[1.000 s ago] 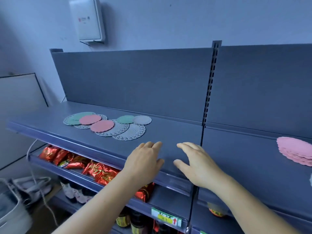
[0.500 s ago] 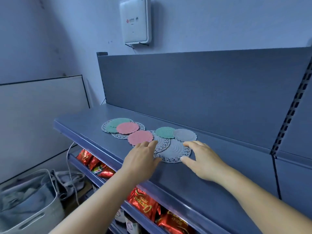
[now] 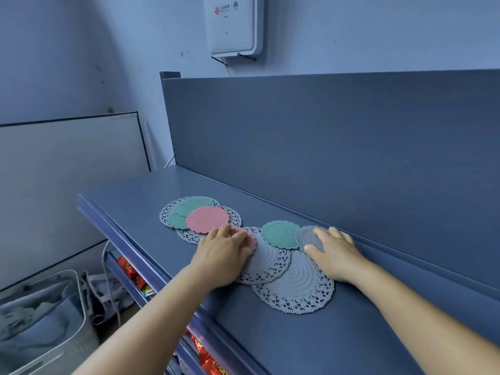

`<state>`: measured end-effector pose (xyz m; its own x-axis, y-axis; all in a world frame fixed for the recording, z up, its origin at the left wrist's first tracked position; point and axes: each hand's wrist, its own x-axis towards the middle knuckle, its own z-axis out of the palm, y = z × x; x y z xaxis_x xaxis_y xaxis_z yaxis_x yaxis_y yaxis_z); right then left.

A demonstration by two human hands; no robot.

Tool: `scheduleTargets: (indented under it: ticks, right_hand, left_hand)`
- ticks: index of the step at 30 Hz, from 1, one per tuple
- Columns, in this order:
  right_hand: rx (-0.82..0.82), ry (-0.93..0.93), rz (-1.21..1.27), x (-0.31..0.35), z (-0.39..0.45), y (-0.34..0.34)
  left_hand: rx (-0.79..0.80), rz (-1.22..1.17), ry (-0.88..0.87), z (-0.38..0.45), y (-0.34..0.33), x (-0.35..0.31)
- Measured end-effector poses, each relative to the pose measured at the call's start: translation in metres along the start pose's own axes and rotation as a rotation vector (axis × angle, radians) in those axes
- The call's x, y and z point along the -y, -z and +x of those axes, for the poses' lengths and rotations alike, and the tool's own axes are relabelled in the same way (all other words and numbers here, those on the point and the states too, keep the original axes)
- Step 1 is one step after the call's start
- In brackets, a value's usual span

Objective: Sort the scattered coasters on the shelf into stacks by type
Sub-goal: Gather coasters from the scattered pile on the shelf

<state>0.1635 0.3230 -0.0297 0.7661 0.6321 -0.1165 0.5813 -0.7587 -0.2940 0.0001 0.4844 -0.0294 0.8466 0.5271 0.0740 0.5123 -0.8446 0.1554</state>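
Scattered coasters lie overlapping on the blue shelf (image 3: 297,345). My left hand (image 3: 223,253) rests on a pink coaster (image 3: 247,238), covering most of it. My right hand (image 3: 334,254) lies flat, fingers on a small grey coaster (image 3: 307,235). Between the hands sits a green coaster (image 3: 280,234). Beneath them lie two large grey lace doilies (image 3: 297,288) (image 3: 266,262). Further left, another pink coaster (image 3: 207,220) overlaps green coasters (image 3: 196,205) and more lace doilies (image 3: 165,216).
The shelf's back panel (image 3: 338,136) rises just behind the coasters. A white box (image 3: 234,24) hangs on the wall above. Red snack packets (image 3: 130,269) fill the shelf below. A grey basket (image 3: 40,320) stands on the floor at left.
The view has swung left and closer to the coasters. Both hands moved forward onto the pile: the left onto the pink coaster, the right onto the small grey one.
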Motion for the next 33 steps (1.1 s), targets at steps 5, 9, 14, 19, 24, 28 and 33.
scheduleTargets:
  ticks: [5,9,14,19,24,28,33]
  right_hand:
    - [-0.026,-0.035,-0.005,0.005,0.002,0.001]
    - [-0.027,-0.067,0.125,0.01,-0.006,0.009]
    - [-0.092,-0.196,0.242,0.006,-0.008,0.012]
    - [-0.219,-0.149,0.316,-0.003,-0.019,0.013]
    - [-0.327,-0.11,0.43,-0.011,-0.051,0.021]
    - [-0.396,-0.108,0.502,-0.015,-0.089,0.024]
    - [-0.471,-0.16,0.565,-0.028,-0.147,0.026]
  left_hand:
    - [-0.011,-0.06,-0.021,0.001,0.003,0.0]
    - [-0.005,-0.161,-0.066,-0.003,0.006,-0.007]
    - [-0.027,-0.179,0.01,-0.001,0.014,-0.005]
    - [-0.054,-0.225,0.055,-0.002,0.02,0.003]
    - [-0.148,-0.368,-0.027,-0.014,0.035,-0.006]
    - [-0.201,-0.49,-0.075,-0.03,0.041,-0.028]
    - [-0.193,-0.604,-0.192,-0.056,0.038,-0.059]
